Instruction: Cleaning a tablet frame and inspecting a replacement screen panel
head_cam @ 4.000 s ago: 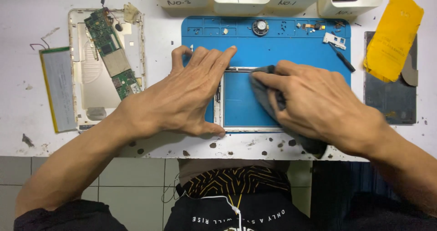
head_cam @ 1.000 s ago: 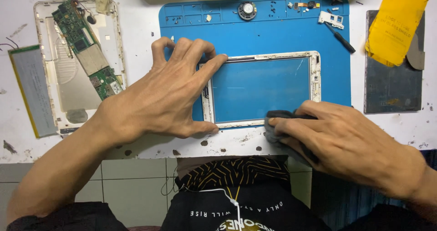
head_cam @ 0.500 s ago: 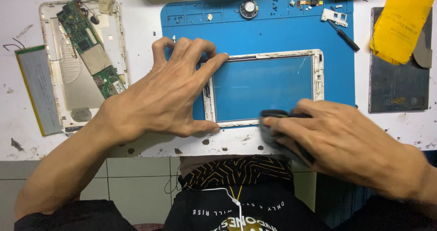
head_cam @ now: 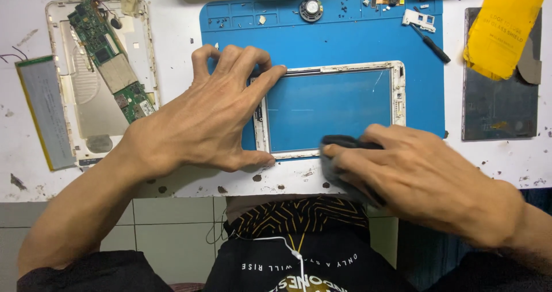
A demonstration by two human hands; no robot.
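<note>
2 hands: left hand (head_cam: 201,122) splayed flat on white rectangular frame (head_cam: 397,91); right hand (head_cam: 414,171) fingers clutch dark soft cloth (head_cam: 339,145).

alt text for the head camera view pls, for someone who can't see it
A person's left hand presses down the left edge of a white-framed glass screen panel on a blue work mat, while the right hand rubs a dark cloth along its bottom edge. An opened tablet shell lies to the left.

White-framed tablet screen panel (head_cam: 330,111) lies flat on my blue mat (head_cam: 322,36), glass scuffed; dark cloth (head_cam: 345,171) is bunched at its bottom edge.
</note>
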